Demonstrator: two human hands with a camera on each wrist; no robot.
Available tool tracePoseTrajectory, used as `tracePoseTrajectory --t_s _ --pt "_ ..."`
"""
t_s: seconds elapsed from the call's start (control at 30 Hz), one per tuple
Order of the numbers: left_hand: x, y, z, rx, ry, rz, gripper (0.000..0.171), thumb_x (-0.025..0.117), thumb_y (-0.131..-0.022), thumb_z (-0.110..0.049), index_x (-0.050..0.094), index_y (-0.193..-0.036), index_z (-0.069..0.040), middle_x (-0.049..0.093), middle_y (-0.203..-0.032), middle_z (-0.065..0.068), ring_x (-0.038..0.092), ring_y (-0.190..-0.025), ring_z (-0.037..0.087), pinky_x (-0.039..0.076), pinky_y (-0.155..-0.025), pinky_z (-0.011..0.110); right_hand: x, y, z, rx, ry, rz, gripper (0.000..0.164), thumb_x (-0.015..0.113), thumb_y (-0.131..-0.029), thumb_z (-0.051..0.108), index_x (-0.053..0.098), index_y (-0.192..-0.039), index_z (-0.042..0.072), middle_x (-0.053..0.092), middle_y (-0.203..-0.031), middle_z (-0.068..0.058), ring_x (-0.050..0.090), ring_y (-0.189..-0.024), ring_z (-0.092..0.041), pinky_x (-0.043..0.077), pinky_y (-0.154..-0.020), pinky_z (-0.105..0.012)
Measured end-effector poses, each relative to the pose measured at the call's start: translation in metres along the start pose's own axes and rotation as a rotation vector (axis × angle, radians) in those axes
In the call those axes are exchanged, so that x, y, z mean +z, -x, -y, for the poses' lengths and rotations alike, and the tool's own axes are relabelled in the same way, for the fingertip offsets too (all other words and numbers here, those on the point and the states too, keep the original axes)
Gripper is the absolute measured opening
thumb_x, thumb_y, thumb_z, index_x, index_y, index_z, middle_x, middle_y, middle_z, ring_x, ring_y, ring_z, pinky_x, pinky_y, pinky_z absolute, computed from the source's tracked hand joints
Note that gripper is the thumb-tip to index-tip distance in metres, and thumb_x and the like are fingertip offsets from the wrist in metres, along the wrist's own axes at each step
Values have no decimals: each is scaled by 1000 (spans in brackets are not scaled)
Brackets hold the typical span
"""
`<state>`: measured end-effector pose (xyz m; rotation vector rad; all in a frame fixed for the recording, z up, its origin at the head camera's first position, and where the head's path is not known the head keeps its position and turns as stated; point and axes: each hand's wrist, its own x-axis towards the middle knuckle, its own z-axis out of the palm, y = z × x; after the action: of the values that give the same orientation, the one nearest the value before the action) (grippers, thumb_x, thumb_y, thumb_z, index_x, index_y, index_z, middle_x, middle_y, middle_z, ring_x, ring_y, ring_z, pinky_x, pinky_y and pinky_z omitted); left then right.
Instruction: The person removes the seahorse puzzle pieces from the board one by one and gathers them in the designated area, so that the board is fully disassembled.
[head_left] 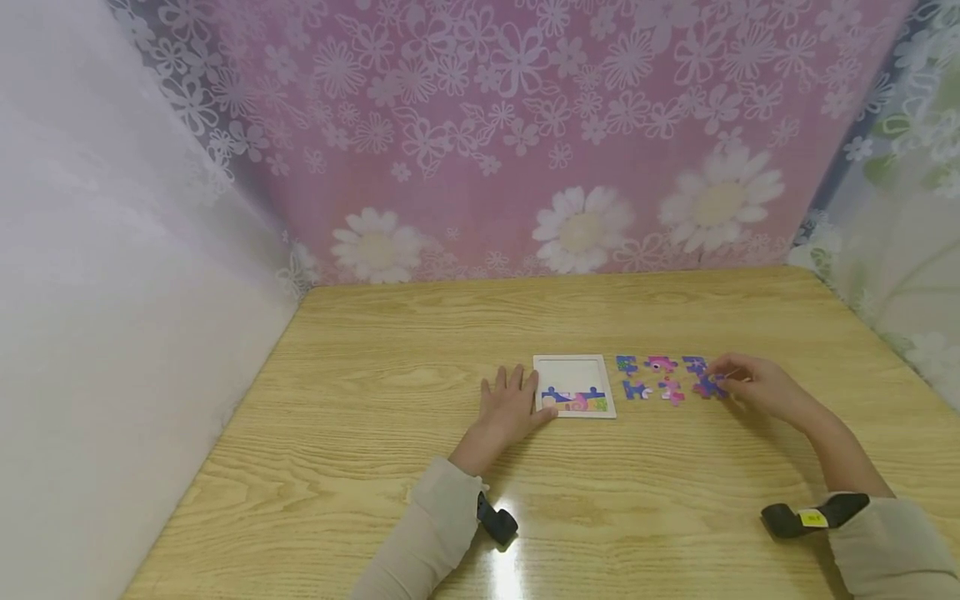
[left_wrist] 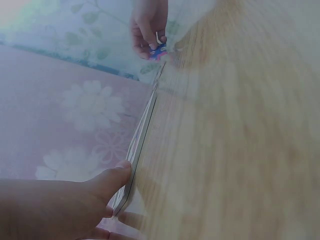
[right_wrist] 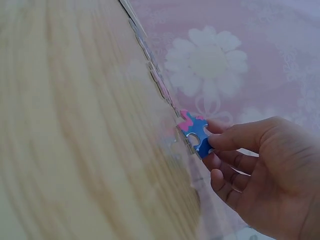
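A white square puzzle frame lies on the table, its lower part filled with joined jigsaw pieces. My left hand is spread flat at the frame's left side, the thumb resting on its lower left corner. In the right wrist view my right hand pinches a blue and pink puzzle piece between thumb and fingers, tilted up from the table. The head view puts the right hand at the right end of the loose pieces.
Between the frame and my right hand lie several loose pieces, among them a pink one with an eye, a blue one and a pink one. The wooden table meets a flowered pink backdrop behind.
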<state>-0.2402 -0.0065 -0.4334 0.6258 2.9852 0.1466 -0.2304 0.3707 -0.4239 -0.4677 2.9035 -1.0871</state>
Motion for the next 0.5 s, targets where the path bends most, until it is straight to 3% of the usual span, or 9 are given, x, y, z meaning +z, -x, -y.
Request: tracePoseTrajectory --t_s 0.2,0.5 --pt "0 0 0 -3 8 5 72 42 -90 -58 30 -145 -14 26 -147 13 19 -133 37 21 -101 57 3 0 -5 17 -62 20 19 51 -93 4 57 -109 -6 60 -96 -16 54 -77 -12 46 -53 -29" --pt "-2 1 -1 -5 24 3 71 43 -90 -57 31 -144 -13 26 -146 13 19 -133 37 21 -100 57 13 1 -11 30 18 -52 19 56 -92 10 62 -106 -2 61 -101 -19 57 -84 -19 47 -62 -27"
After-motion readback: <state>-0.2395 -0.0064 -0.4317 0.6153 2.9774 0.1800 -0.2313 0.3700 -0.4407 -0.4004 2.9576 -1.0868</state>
